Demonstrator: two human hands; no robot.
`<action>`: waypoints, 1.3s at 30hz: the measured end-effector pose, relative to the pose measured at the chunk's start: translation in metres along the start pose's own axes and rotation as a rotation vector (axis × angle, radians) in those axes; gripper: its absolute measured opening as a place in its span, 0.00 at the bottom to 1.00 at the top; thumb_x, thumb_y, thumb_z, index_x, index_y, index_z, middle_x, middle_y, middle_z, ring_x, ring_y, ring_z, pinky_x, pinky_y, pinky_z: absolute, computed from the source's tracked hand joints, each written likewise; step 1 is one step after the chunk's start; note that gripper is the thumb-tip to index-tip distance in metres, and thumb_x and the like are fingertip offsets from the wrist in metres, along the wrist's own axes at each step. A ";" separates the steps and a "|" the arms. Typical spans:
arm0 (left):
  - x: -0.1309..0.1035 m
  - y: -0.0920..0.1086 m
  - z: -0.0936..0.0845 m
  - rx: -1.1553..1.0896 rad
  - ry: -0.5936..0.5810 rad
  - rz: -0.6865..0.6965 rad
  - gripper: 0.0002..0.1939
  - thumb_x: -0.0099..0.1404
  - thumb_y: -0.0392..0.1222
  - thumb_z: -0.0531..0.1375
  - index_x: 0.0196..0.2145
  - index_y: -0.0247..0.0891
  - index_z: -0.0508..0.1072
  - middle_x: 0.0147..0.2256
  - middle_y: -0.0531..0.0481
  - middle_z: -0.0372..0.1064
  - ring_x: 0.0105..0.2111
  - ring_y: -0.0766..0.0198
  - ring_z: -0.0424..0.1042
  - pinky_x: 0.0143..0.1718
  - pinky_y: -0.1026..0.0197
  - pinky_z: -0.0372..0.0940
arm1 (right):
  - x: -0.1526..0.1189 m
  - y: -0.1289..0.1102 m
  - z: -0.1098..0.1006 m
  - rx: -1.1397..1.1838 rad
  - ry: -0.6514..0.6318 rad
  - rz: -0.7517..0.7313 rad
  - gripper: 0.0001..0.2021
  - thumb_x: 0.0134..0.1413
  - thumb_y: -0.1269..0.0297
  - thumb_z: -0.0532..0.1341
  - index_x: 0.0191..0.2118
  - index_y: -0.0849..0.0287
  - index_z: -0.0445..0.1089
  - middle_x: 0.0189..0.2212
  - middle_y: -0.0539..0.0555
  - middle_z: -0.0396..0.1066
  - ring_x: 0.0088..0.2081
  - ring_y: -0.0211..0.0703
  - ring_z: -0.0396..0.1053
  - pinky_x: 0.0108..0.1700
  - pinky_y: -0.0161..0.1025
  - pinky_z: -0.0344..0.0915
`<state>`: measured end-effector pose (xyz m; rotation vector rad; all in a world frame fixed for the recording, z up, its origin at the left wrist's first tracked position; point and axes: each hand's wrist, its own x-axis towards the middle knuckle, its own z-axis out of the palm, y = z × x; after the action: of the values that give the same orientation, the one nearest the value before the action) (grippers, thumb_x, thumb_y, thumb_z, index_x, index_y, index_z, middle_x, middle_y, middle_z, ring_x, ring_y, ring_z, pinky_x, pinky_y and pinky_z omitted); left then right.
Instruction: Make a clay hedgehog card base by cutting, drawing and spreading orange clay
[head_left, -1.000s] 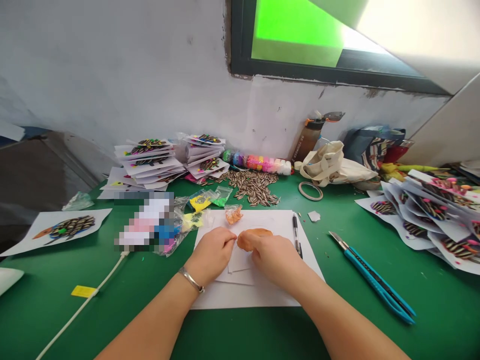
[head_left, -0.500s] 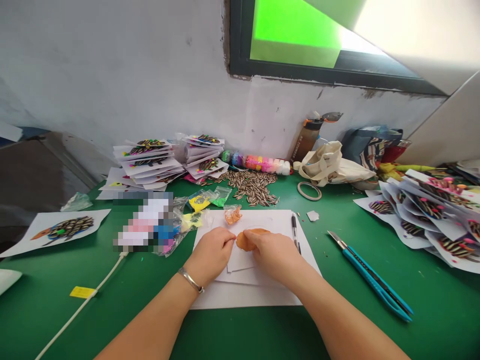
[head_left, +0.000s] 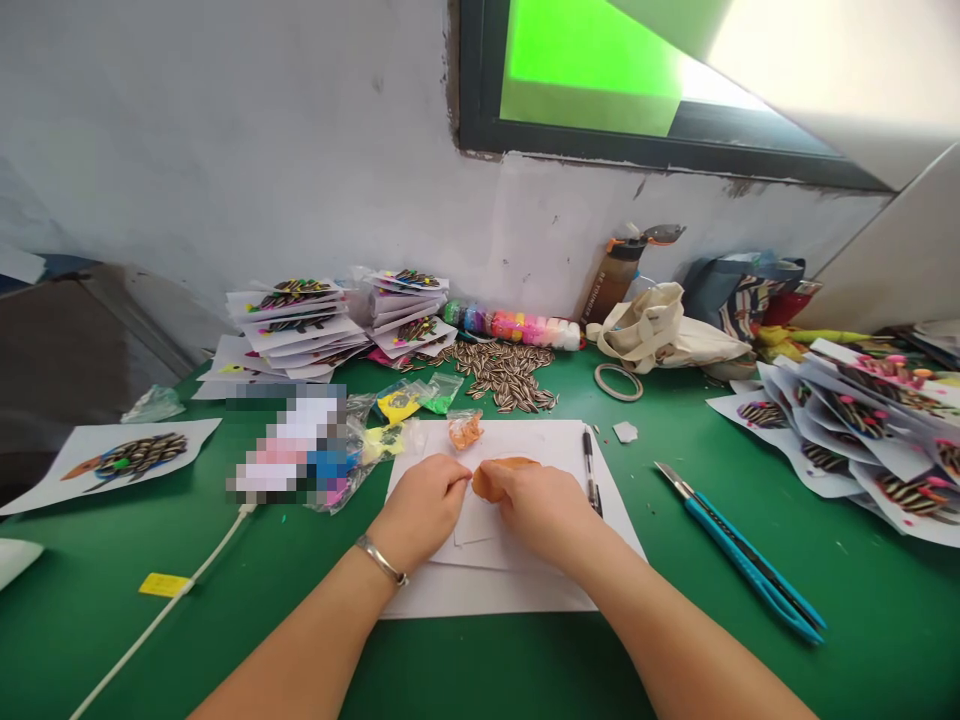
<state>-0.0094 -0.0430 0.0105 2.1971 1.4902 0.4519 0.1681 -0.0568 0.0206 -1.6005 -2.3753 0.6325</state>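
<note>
right hand [head_left: 544, 510] has its thumb on the flat orange clay [head_left: 489, 484] over the white paper [head_left: 487, 592], probably to steady it; left hand [head_left: 421, 502] is bunched right by the edge, likely for control; can't tell if either's gripping anything

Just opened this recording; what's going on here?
A person is working bare-handed over white paper on a green table. The right hand has its fingers on a flat orange piece; the left hand is at its left edge, fingertips drawn together, though whether they touch it is unclear. A bagged orange lump lies just beyond, a pen to the right, and striped seeds farther back.
</note>
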 end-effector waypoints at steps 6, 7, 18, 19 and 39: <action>-0.001 0.001 -0.001 -0.006 0.008 -0.005 0.16 0.63 0.36 0.48 0.35 0.40 0.77 0.37 0.48 0.74 0.39 0.60 0.71 0.42 0.61 0.63 | -0.004 0.008 -0.006 -0.024 0.032 0.095 0.22 0.49 0.70 0.50 0.49 0.46 0.65 0.39 0.48 0.73 0.35 0.40 0.67 0.30 0.33 0.50; -0.002 0.001 -0.001 -0.005 0.006 -0.004 0.16 0.63 0.36 0.48 0.35 0.40 0.77 0.37 0.48 0.74 0.39 0.60 0.71 0.42 0.61 0.63 | -0.005 0.009 -0.006 -0.039 0.033 0.104 0.23 0.49 0.70 0.50 0.51 0.45 0.64 0.39 0.49 0.73 0.35 0.41 0.67 0.30 0.33 0.50; 0.000 0.000 0.000 -0.010 0.007 -0.012 0.16 0.62 0.35 0.49 0.37 0.38 0.77 0.38 0.47 0.74 0.41 0.59 0.71 0.44 0.60 0.63 | 0.000 0.015 -0.005 -0.133 -0.064 0.141 0.25 0.50 0.69 0.51 0.54 0.41 0.62 0.43 0.49 0.73 0.36 0.43 0.70 0.29 0.35 0.52; -0.001 0.000 0.000 -0.011 0.008 -0.013 0.16 0.62 0.36 0.49 0.37 0.37 0.77 0.39 0.47 0.74 0.41 0.59 0.71 0.44 0.60 0.63 | 0.000 0.017 -0.006 -0.108 -0.054 0.145 0.25 0.51 0.69 0.50 0.55 0.41 0.61 0.44 0.49 0.73 0.37 0.44 0.70 0.31 0.35 0.53; 0.000 0.000 0.000 -0.005 0.029 -0.002 0.16 0.62 0.35 0.49 0.37 0.39 0.77 0.39 0.48 0.75 0.40 0.60 0.71 0.44 0.61 0.64 | -0.005 0.023 -0.011 0.009 -0.050 0.161 0.26 0.52 0.71 0.49 0.57 0.43 0.60 0.42 0.50 0.73 0.38 0.42 0.68 0.33 0.33 0.54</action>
<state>-0.0091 -0.0430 0.0107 2.1939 1.5046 0.4882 0.1940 -0.0514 0.0200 -1.8059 -2.2897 0.7211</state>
